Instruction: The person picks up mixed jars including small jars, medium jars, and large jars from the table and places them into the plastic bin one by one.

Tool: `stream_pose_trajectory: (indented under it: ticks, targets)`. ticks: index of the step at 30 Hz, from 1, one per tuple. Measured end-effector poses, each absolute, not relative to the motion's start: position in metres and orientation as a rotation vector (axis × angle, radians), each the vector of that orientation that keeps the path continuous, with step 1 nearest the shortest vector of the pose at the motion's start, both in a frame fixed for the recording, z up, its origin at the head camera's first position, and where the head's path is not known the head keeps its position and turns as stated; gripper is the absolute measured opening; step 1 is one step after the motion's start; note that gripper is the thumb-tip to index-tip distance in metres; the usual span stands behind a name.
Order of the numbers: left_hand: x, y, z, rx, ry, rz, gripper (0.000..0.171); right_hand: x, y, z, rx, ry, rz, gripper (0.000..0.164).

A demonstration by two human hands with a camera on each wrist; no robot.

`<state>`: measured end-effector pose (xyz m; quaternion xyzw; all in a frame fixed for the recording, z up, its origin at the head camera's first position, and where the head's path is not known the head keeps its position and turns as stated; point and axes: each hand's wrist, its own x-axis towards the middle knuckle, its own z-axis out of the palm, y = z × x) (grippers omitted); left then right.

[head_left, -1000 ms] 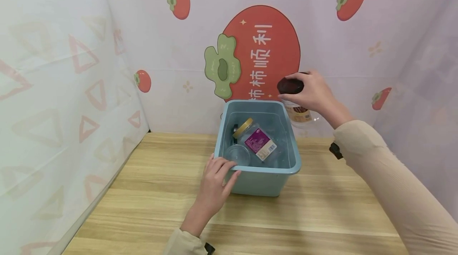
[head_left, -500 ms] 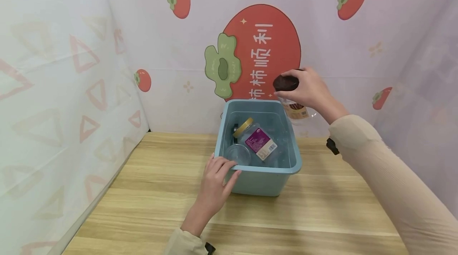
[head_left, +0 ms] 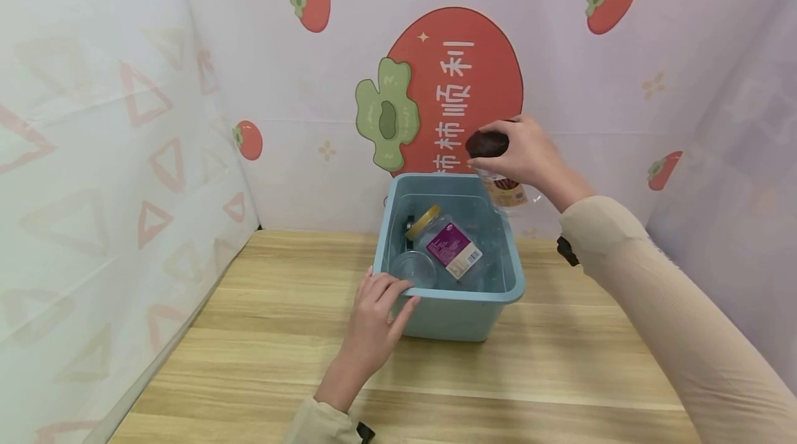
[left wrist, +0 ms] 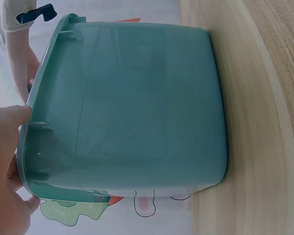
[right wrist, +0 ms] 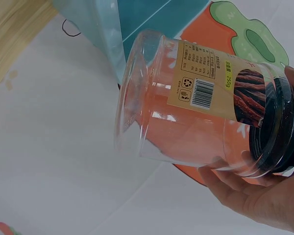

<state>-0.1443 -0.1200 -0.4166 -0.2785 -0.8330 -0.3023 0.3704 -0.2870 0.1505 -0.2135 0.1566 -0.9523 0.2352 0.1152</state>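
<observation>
My right hand (head_left: 526, 153) grips a clear plastic jar (right wrist: 186, 112) by its dark lid (head_left: 488, 144). The jar has a tan label with a barcode and is tilted, its base overlapping the back right rim of a blue plastic tub (head_left: 512, 250) in the head view. At the tub's near left corner, my left hand (head_left: 373, 316) holds the rim, fingers over the edge and thumb outside. Inside the tub lie a clear jar with a gold lid (head_left: 425, 221) and purple label (head_left: 450, 245), and a round clear plastic container (head_left: 414, 270).
A small dark object (head_left: 409, 229) lies along the tub's left inner wall, partly hidden by the gold-lidded jar. The tub stands on a wooden table (head_left: 268, 347). A white printed cloth (head_left: 299, 91) hangs close behind it, and another cloth (head_left: 112, 153) borders the left.
My right hand has moved left with the dark-lidded jar, bringing it closer over the tub's right rim. My left hand and the tub have stayed put.
</observation>
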Motion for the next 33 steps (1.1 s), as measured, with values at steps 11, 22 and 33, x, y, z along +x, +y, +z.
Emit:
stream_pose_trajectory:
  ticks: [11,22,33]
  targets:
    - [-0.143,-0.12,-0.416,-0.711,-2.145,-0.774,0.021,-0.29,0.144,-0.216,0.448,-2.804,0.661,0.07]
    - [-0.143,-0.121,-0.415,-0.713,-2.152,-0.784,0.021,-0.293,0.136,-0.219,0.464,-2.802,0.648,0.067]
    - [-0.143,-0.121,-0.416,-0.711,-2.153,-0.769,0.021,-0.298,0.127,-0.225,0.465,-2.807,0.71,0.069]
